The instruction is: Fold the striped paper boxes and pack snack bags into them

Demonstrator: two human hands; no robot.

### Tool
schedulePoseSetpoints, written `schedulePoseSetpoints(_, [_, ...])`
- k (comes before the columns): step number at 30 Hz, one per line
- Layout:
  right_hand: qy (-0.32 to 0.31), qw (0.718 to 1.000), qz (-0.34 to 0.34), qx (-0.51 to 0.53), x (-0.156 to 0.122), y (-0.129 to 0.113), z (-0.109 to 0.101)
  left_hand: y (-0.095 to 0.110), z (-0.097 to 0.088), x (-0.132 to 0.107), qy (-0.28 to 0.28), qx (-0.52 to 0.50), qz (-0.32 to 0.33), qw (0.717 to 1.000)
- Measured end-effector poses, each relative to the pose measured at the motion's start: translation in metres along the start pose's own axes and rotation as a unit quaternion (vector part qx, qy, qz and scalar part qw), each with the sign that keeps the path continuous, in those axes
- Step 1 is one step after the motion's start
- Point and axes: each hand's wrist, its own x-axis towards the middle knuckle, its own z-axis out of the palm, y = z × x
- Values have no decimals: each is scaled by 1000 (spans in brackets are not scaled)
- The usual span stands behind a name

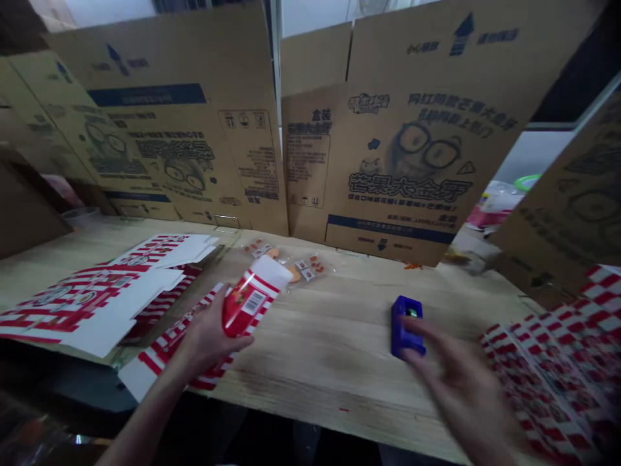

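Note:
My left hand (213, 336) is closed around a red-and-white striped carton (255, 301) that shows a barcode and points up and to the right. Partly hidden beneath that hand and forearm lies more striped card (158, 356) at the table's front edge. Over on the right, a small blue tape dispenser (402, 330) stands on the table. My right hand (460, 382) reaches to it, thumb and forefinger apart and overlapping its near side. Motion blurs this hand, and whether the fingertips touch the dispenser I cannot tell.
Flat striped carton blanks (111, 285) are stacked at left. Small clear packets (308, 268) with orange pieces lie behind the held carton. Several red-and-white checked cartons (557, 362) stand at right. Large cardboard sheets (388, 149) wall off the table's back.

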Motion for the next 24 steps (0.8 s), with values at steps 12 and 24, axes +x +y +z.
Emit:
schedulePoseSetpoints(12, [-137,924,68,351,13,29,123,66,77,-33,-58,-374,42,925])
schedulePoseSetpoints(24, [-83,915,128,374,28,58,115,46,109,-46,-178,-560,-35,809])
